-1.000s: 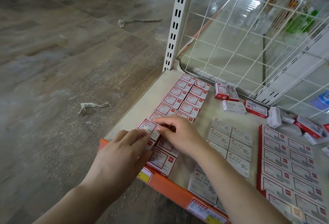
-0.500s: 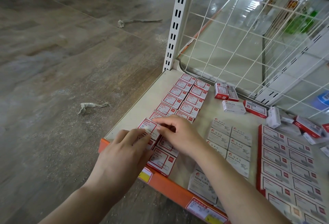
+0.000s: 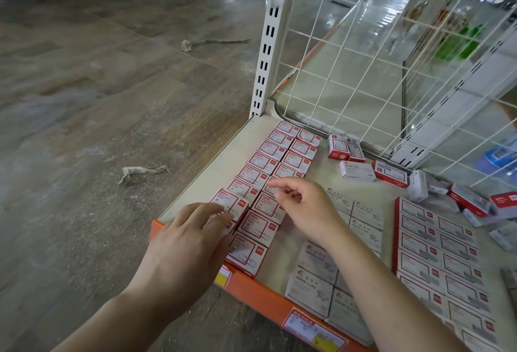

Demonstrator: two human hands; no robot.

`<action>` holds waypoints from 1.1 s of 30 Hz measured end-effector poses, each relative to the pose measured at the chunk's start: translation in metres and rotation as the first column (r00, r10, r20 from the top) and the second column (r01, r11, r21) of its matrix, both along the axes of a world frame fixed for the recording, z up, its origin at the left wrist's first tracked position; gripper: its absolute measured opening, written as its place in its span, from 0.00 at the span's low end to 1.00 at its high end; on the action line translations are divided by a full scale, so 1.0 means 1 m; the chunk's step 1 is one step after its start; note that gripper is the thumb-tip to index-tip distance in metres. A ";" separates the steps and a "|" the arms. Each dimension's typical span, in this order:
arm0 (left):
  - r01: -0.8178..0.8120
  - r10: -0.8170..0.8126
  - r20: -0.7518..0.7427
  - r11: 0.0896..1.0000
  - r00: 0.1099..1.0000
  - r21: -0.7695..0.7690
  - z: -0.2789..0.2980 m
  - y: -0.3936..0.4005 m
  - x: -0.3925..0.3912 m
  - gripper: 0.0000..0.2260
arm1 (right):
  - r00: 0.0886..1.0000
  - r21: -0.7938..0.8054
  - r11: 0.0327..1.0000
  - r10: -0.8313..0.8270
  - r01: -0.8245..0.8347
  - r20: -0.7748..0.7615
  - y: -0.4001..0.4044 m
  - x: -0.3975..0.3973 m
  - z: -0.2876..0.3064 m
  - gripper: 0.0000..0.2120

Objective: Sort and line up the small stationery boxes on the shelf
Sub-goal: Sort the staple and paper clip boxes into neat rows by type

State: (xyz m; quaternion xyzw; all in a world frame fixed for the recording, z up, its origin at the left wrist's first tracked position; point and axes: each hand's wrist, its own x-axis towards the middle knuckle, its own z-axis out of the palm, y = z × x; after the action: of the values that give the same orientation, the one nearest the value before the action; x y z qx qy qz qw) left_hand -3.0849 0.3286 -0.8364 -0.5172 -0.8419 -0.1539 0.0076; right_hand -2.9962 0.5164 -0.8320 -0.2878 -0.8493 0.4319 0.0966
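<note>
The shelf (image 3: 195,192) carried a double column of red-bordered paper-clip boxes (image 3: 275,161) running from its white slotted upright (image 3: 270,44) down toward the orange front edge (image 3: 260,293). The left hand (image 3: 181,248) lay at the near end of that column, fingers extended and fairly flat, fingertips resting on the tilted red-bordered box (image 3: 229,202) in the left file; it enclosed nothing. The right hand (image 3: 306,206) was raised just above the right file of the column, fingers loosely curled and the index finger extended toward the upright; it held nothing, and whether it touched a box could not be determined. To the right of the column, white paper-clip boxes (image 3: 316,281) lay in rows near the orange front edge. Further right of these sat a neat block of red-edged staple boxes (image 3: 436,251). Loose boxes (image 3: 356,171) lay scattered behind, along the wire mesh back (image 3: 363,72). Crumpled paper scraps (image 3: 140,171) lay on the floor, left of the shelf.
</note>
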 end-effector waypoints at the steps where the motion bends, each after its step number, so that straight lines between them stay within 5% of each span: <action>1: 0.007 -0.007 -0.003 1.000 1.000 -0.007 0.001 0.002 0.002 0.19 | 1.000 0.004 1.000 -0.009 0.009 0.009 0.002 0.004 0.001 0.12; 11: 0.133 -0.129 0.083 0.990 0.988 -0.038 0.023 0.052 0.036 0.17 | 0.993 0.085 0.991 -0.105 0.101 0.047 0.028 0.057 0.007 0.10; 23: 0.269 -0.235 0.154 0.927 0.960 -0.260 0.021 0.142 0.067 0.20 | 0.923 0.235 0.907 -0.376 0.349 0.081 0.085 0.104 -0.001 0.12; 33: 0.227 -0.181 0.185 0.937 0.966 -0.266 0.006 0.186 0.063 0.20 | 0.886 0.273 0.868 -0.454 0.415 0.095 0.120 0.085 -0.014 0.13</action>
State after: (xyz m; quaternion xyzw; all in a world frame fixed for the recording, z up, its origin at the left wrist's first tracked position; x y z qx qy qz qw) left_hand -3.0223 0.5145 -0.8307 -0.5838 -0.7948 -0.0713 -0.1495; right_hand -2.9116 0.6363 -0.8458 -0.4907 -0.8140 0.2669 0.1593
